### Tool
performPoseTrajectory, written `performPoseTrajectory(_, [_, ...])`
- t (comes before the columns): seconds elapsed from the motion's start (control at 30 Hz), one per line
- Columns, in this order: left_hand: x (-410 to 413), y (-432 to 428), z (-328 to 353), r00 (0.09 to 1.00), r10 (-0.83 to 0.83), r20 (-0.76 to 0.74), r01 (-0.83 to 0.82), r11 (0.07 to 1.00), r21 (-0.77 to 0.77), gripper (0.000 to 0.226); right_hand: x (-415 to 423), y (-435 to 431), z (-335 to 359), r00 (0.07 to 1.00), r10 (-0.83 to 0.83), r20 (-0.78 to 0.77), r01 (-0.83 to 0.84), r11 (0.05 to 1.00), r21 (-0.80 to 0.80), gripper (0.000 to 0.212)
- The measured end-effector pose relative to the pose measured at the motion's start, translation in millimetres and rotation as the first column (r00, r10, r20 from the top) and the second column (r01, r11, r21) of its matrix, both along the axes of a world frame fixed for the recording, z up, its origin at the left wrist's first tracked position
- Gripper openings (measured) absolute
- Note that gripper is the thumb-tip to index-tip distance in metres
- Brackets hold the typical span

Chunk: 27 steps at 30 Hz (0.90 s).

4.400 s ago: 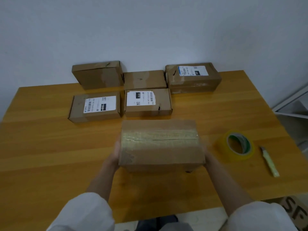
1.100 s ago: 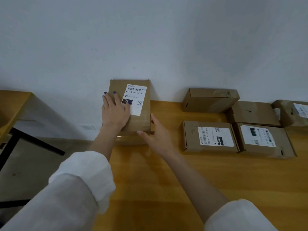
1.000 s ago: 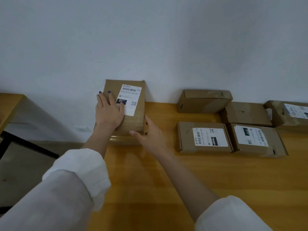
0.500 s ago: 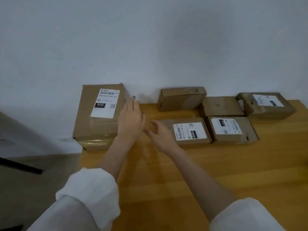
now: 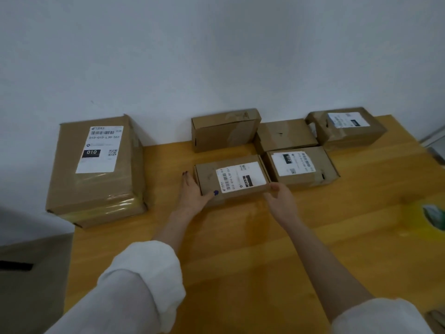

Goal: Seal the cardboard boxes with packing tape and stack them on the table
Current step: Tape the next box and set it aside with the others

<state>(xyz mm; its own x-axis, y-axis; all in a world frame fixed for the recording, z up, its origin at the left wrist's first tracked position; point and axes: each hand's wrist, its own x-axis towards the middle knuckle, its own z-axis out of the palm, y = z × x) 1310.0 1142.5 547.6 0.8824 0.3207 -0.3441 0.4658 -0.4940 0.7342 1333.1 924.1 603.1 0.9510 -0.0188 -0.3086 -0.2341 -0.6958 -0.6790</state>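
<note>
A small flat cardboard box with a white label (image 5: 231,179) lies in the middle of the wooden table (image 5: 240,249). My left hand (image 5: 192,196) grips its left end, thumb on its top front edge. My right hand (image 5: 280,201) holds its front right corner. At the table's far left corner sits a large taped box with a label (image 5: 96,169) on top of another box. The yellow tape roll (image 5: 431,218) lies at the right edge, partly cut off.
Several other small cardboard boxes stand behind and right of the held one: a plain box (image 5: 225,130), a flat box (image 5: 285,136), a labelled box (image 5: 301,167) and a crumpled one (image 5: 346,127). The white wall runs along the table's far edge.
Both hands left the large box at the far left corner and moved right to the small labelled box, which they now hold by its ends. The view swung right.
</note>
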Motion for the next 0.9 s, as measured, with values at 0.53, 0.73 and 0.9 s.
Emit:
performPoseTrajectory(0.53, [-69.8, -22.0, 11.6, 0.993, 0.046, 0.104, -0.006, 0.934, -0.357, 0.079, -29.2, -22.4, -20.9, 0.975, -0.091, -0.205, 0.135, 0.968, 0.21, 0.057])
performPoseTrajectory(0.73, [-84.6, -40.4, 55.8, 0.934, 0.287, 0.212, -0.171, 0.881, -0.441, 0.08, -44.9, -31.9, 1.3, 0.93, -0.281, -0.238, 0.367, 0.753, 0.546, 0.051])
performPoseTrajectory(0.9, [-92.5, -55.9, 101.5, 0.881, 0.327, 0.343, -0.156, 0.884, -0.441, 0.086, -58.0, -48.2, 31.4, 0.949, -0.219, -0.225, 0.307, 0.499, 0.811, 0.036])
